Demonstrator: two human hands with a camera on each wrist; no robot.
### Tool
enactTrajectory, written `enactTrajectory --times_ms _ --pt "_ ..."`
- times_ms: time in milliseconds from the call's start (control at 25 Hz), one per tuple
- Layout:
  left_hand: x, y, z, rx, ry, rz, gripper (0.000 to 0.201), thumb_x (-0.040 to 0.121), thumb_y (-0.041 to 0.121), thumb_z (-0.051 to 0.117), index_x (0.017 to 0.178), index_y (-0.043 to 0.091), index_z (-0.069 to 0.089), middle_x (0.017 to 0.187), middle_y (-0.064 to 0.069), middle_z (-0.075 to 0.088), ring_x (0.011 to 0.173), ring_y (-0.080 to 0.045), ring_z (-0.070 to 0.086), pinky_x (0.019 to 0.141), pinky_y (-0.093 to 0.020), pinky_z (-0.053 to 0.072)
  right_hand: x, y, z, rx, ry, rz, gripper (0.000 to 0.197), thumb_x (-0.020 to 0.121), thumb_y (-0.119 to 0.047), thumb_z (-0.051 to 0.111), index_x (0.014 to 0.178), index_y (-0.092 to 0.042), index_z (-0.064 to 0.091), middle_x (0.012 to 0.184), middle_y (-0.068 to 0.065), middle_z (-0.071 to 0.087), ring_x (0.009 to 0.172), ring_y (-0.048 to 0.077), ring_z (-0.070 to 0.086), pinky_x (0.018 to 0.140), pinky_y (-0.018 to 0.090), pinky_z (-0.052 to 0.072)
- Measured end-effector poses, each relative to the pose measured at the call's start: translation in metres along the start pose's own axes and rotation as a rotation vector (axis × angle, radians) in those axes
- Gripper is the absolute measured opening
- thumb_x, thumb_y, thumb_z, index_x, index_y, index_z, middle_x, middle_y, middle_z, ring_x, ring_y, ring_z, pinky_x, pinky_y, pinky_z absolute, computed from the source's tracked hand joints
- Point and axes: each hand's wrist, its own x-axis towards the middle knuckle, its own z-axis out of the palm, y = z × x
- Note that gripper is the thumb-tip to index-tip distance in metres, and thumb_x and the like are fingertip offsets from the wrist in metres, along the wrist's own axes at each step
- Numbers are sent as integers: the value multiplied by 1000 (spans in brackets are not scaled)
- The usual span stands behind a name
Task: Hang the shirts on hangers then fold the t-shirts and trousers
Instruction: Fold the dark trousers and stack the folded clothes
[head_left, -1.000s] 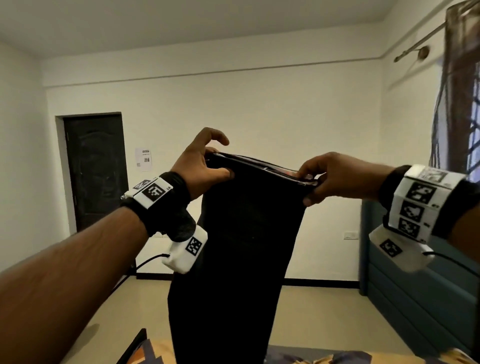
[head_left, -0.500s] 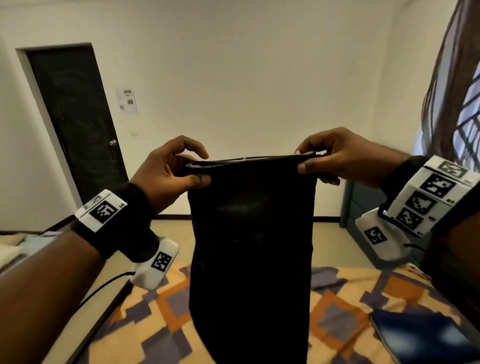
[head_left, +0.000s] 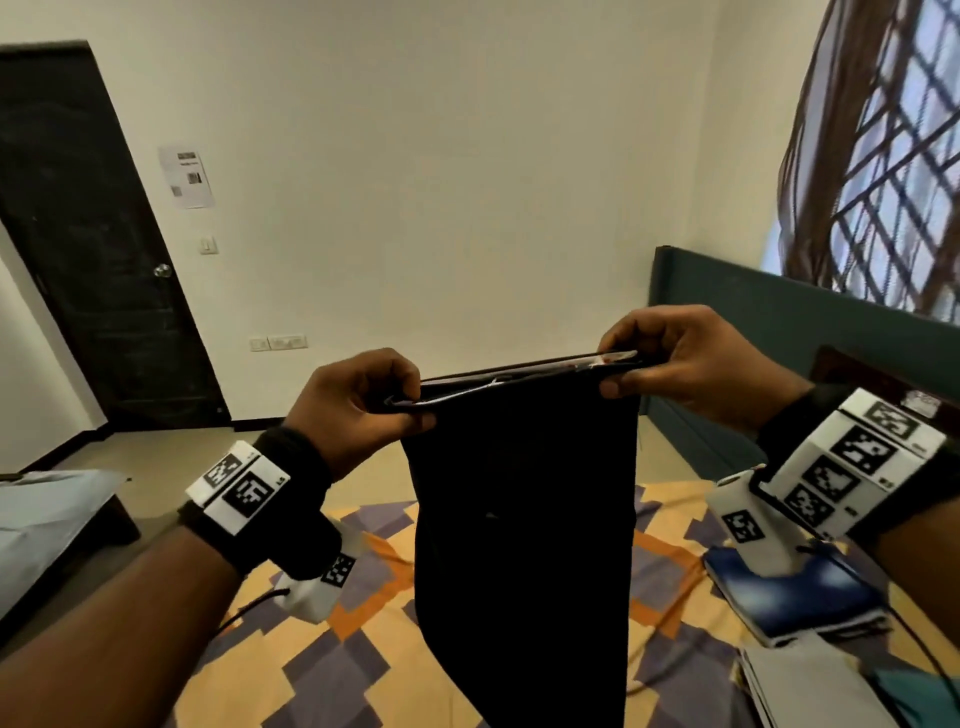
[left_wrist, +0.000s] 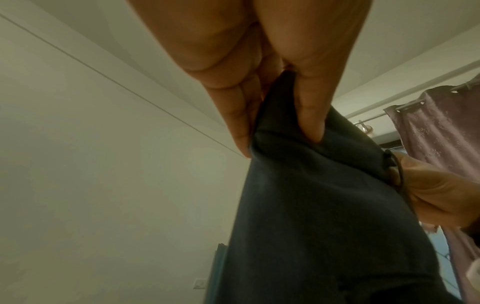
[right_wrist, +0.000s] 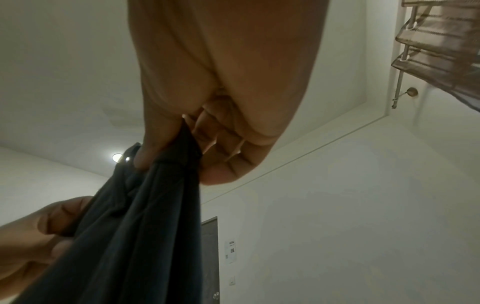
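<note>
You hold a pair of black fabric trousers (head_left: 524, 519) up in front of you by the top edge, and they hang straight down over the bed with the orange, purple and cream patchwork cover (head_left: 358, 649). Your left hand (head_left: 358, 410) pinches the left corner of that edge: thumb on the near side, fingers curled over the far side, as the left wrist view shows with the dark cloth (left_wrist: 324, 205) clamped between thumb and fingers. Your right hand (head_left: 691, 358) pinches the right corner the same way, thumb under the hem and fingers folded over it; in the right wrist view the cloth (right_wrist: 135, 236) runs down from that pinch. The two hands are apart, with the edge stretched nearly taut between them and the right end a little higher than the left. Both layers of the edge lie together, with a thin pale line showing along them.

On the bed cover to your right lies a folded dark blue garment (head_left: 795, 597), with a folded white one (head_left: 810, 686) just beside it, nearer to you. A dark door (head_left: 88, 234) stands shut at the left, and a brown curtain (head_left: 857, 145) hangs over the barred window at the right.
</note>
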Motion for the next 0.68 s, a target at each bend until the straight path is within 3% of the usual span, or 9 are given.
enactTrajectory --times_ms 80,200,280,360,480,600,680 --pt "-4 -8 -10 131 -57 89 19 66 32 73 74 25 56 68 0 56 61 -10 50 61 -21 45 -3 -1 10 -11 -21 10 29 69 -1 75 96 -2 65 87 8 72 79 18 69 75 24 56" --pt "-9 -26 -9 184 -157 212 12 77 26 64 87 23 60 78 8 63 71 -11 60 69 -29 52 -6 2 27 -73 -20 38 30 68 -3 75 96 0 64 86 6 71 79 15 68 76 22 54" --pt "-13 -42 -5 182 -207 249 19 80 26 60 98 24 64 88 7 67 80 -5 63 73 -22 51 -9 4 37 -107 -15 74 31 68 -6 76 96 0 64 86 6 71 79 14 68 76 23 54" --pt "-15 -54 -5 158 -248 234 19 80 28 61 98 25 65 86 2 68 78 1 60 70 -18 49 -11 11 41 -168 16 109 33 67 -12 77 97 -3 65 88 7 71 80 16 68 79 27 55" --pt "-17 -67 -3 242 -292 237 13 78 30 59 91 29 61 80 3 65 73 -3 58 66 -28 51 -13 21 44 -284 55 155 32 67 -22 78 96 -12 68 88 4 71 81 17 68 82 34 55" --pt "-20 -75 9 225 -270 150 12 72 37 58 82 32 52 71 10 56 66 -7 52 61 -34 47 -18 33 44 -327 55 167 28 71 -18 77 98 -16 69 92 1 71 87 17 67 86 31 54" --pt "-25 -77 21 114 -243 66 12 70 36 60 77 32 51 70 10 53 61 -4 48 58 -28 45 -21 40 43 -391 28 178 24 76 -12 75 98 -19 69 94 -5 69 91 12 65 87 23 50"
